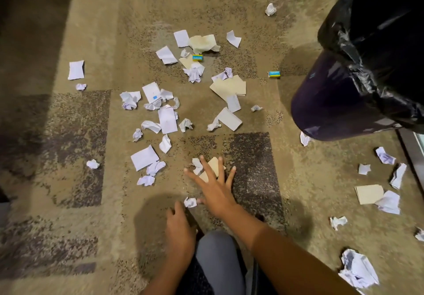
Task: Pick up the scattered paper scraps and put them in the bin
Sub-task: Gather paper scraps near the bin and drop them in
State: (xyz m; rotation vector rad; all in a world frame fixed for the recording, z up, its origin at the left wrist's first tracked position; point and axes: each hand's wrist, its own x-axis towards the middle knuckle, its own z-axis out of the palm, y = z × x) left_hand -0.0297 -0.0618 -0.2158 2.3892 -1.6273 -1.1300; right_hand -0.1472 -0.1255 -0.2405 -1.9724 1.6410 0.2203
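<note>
Several white and tan paper scraps [167, 119] lie scattered over the brown carpet. My right hand [214, 185] reaches forward with fingers spread, over a tan card [214, 165] and a small white scrap [197, 166]. My left hand [179, 227] is lower, fingers loosely curled, holding nothing; a crumpled white ball [190, 202] lies just beyond its fingertips, between the two hands. The dark bin [332, 102] with a black liner [378, 33] stands at the upper right.
Two small blue-and-yellow boxes [274, 74] lie among the scraps. More crumpled paper [358, 269] sits at the right, near a wall edge [413, 155]. My grey-trousered knee [218, 255] is at the bottom centre.
</note>
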